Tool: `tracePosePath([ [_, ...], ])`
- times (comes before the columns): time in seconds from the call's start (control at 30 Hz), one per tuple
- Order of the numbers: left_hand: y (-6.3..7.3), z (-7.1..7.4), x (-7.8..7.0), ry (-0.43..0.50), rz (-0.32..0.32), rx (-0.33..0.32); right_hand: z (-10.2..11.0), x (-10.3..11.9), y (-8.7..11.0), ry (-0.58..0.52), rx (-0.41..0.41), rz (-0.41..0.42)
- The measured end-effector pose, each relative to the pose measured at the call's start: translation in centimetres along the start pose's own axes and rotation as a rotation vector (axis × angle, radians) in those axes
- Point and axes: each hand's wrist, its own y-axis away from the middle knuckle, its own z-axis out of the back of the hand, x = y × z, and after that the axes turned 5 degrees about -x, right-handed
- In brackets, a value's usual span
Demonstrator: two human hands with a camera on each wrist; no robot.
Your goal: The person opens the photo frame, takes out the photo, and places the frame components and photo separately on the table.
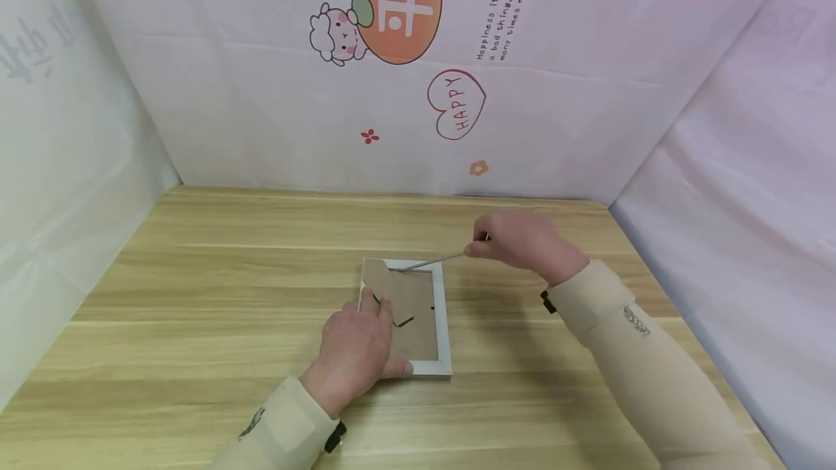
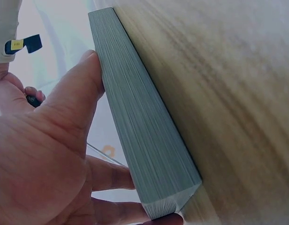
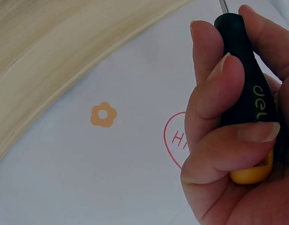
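Observation:
A light grey picture frame (image 1: 444, 339) lies face down on the wooden table, its brown backing board (image 1: 414, 292) uppermost. Brown board overlaps the rim at the far left corner. My left hand (image 1: 355, 343) holds the near left part of the frame, with fingers over the board and left side and the thumb at the near edge; the frame's grey side (image 2: 140, 112) runs past that thumb in the left wrist view. Gripped in my right hand (image 1: 525, 241) is a screwdriver (image 3: 243, 70) with a dark, yellow-ended handle. Its thin shaft (image 1: 434, 261) reaches the far inner rim, tip against the board's edge.
The wooden table (image 1: 196, 325) extends around the frame. Behind it stands a white printed cloth (image 1: 281, 129), with more pale cloth at the left and right sides. A small dark tab (image 1: 433, 308) sits on the frame's right inner rim.

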Motion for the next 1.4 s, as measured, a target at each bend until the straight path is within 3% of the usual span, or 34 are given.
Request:
tracePosePath([
  [0.3,0.0,0.2,-0.1,-0.015,0.002,-0.004,0.6,-0.8,-1.6,-0.042,0.063,0.038],
  [0.67,0.1,0.1,-0.1,-0.022,-0.005,-0.03,1.3,-1.7,-3.2,-0.137,0.165,-0.003],
  [0.93,0.1,0.1,-0.1,-0.032,-0.012,-0.039,2.0,-1.8,-4.4,-0.14,0.234,-0.021],
  [1.13,0.1,0.2,-0.2,-0.028,-0.013,-0.046,2.2,-1.9,-4.5,-0.158,0.24,-0.029],
  [1.4,0.2,0.1,-0.3,-0.025,-0.002,-0.041,2.0,-1.1,-3.2,-0.169,0.196,-0.035],
])
